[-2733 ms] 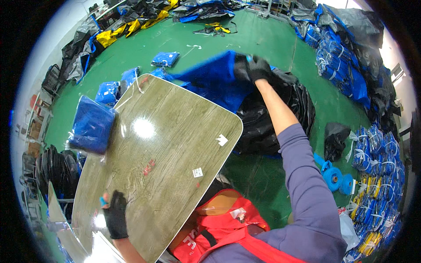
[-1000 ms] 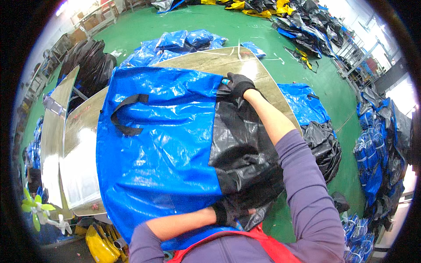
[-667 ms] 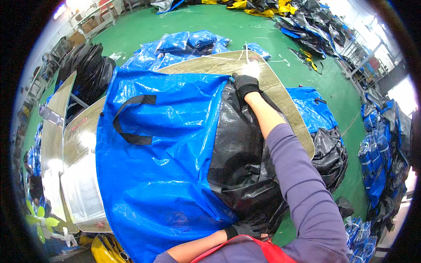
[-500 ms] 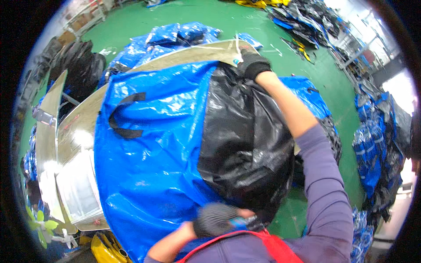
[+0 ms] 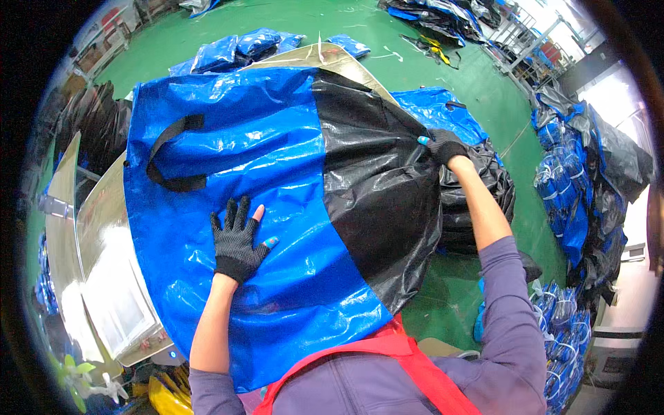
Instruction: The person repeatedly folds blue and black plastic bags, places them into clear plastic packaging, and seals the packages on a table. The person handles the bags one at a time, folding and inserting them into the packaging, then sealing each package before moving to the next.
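- A green floor spreads across the top of the frame.
- At the upper left, a dark heap stands behind the wood-patterned desk, whose left part shines with glare.
- At the lower left, something yellow shows below the desk.
- Left of top centre, wrapped blue packets lie beyond the desk's far edge.
- Across the centre, a large blue and black bag covers most of the desk, its black handle toward the left.
- The person's gloved left hand presses on the blue part, fingers spread, grasping nothing.
- Right of centre, the gloved right hand grips the bag's creased black edge.
- Just beyond it, a second blue and black piece lies crumpled.
- At the lower right stand tied blue bundles.
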Demonstrator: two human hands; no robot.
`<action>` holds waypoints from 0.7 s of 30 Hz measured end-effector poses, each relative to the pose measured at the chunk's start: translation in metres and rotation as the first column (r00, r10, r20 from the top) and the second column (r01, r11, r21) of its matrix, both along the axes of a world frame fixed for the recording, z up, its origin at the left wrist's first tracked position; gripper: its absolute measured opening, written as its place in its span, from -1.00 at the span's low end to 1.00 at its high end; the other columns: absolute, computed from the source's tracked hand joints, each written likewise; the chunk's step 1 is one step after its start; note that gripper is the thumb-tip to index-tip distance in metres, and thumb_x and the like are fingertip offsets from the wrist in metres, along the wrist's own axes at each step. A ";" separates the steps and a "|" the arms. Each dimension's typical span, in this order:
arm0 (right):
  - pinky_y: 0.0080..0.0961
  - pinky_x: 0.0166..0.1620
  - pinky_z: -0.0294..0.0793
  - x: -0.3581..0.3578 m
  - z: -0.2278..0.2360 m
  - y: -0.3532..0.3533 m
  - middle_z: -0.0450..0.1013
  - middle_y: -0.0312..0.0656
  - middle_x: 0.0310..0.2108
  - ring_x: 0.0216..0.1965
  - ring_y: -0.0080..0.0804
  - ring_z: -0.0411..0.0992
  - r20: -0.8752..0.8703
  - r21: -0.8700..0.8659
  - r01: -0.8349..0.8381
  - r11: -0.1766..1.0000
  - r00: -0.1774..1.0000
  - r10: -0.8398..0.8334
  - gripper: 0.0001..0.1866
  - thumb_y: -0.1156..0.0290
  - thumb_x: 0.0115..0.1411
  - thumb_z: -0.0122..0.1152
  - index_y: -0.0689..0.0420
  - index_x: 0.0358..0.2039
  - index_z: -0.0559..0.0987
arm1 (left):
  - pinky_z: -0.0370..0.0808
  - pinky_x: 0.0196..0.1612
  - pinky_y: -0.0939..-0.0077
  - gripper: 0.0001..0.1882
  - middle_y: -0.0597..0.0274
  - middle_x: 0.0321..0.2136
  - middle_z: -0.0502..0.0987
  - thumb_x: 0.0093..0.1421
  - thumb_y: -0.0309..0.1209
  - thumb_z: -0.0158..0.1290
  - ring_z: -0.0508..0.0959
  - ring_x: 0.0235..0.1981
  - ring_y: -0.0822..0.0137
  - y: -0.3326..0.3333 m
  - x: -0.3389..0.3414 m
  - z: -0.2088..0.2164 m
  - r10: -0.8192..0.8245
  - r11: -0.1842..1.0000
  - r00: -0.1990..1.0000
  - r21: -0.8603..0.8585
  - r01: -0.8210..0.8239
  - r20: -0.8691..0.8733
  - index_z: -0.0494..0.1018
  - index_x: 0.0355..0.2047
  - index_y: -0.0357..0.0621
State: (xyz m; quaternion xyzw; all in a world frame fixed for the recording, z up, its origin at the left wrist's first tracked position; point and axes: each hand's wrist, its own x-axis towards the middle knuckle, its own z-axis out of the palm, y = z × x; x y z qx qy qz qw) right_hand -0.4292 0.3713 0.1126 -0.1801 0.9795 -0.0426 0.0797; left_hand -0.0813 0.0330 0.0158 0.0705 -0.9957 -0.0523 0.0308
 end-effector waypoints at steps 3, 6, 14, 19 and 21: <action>-0.17 -0.07 0.46 0.014 -0.012 -0.034 0.45 0.14 -0.11 -0.07 0.01 0.44 -0.490 0.070 -0.177 0.982 0.851 0.188 -0.50 0.22 0.18 0.00 0.10 0.13 0.34 | -0.12 0.31 -0.11 -0.28 -0.01 0.29 0.11 0.07 0.06 0.07 0.02 0.34 -0.05 -0.022 0.010 0.025 -0.125 0.981 0.992 0.150 0.123 0.005 0.25 0.21 0.11; 0.01 0.24 0.06 0.033 -0.055 -0.073 0.13 0.18 0.21 0.23 0.18 0.09 -0.231 -0.096 -0.371 0.924 0.911 0.341 -0.27 -0.14 0.22 -0.16 0.04 0.28 0.14 | 0.12 0.27 0.13 -0.27 -0.14 0.20 0.23 0.04 -0.12 0.19 0.18 0.25 -0.10 -0.058 0.085 0.047 0.411 0.901 0.867 0.271 -0.339 -0.282 0.26 0.19 -0.11; -0.03 0.35 -0.38 0.014 -0.110 -0.075 -0.29 0.26 0.35 0.38 0.18 -0.36 0.037 0.080 -0.319 0.944 0.948 0.317 -0.11 -0.32 0.22 -0.32 0.01 0.37 -0.12 | 0.45 -0.21 0.26 -0.47 0.00 -0.21 0.49 0.15 -0.19 0.13 0.49 -0.22 0.12 -0.012 0.400 -0.027 0.819 0.132 0.448 0.642 -0.756 0.359 0.33 0.04 -0.25; 0.03 0.31 -0.13 0.016 -0.100 -0.063 -0.03 0.03 0.33 0.34 0.07 -0.08 -0.124 0.149 -0.455 0.878 0.872 0.474 -0.12 -0.33 0.15 -0.19 -0.09 0.36 -0.01 | 0.49 -0.20 0.33 -0.37 0.08 -0.15 0.51 0.14 0.01 0.13 0.51 -0.22 0.22 -0.014 0.427 -0.034 0.846 -0.332 0.364 0.919 -0.214 0.390 0.36 0.02 -0.25; 0.02 0.30 -0.12 0.022 -0.097 -0.060 -0.03 0.04 0.33 0.34 0.06 -0.09 -0.134 0.161 -0.510 0.845 0.837 0.530 -0.12 -0.32 0.14 -0.15 -0.12 0.36 -0.01 | 0.50 -0.17 0.31 -0.36 0.09 -0.14 0.51 0.16 0.01 0.12 0.51 -0.20 0.20 -0.037 0.429 -0.024 0.807 -0.060 0.344 0.646 -0.761 0.480 0.34 0.05 -0.24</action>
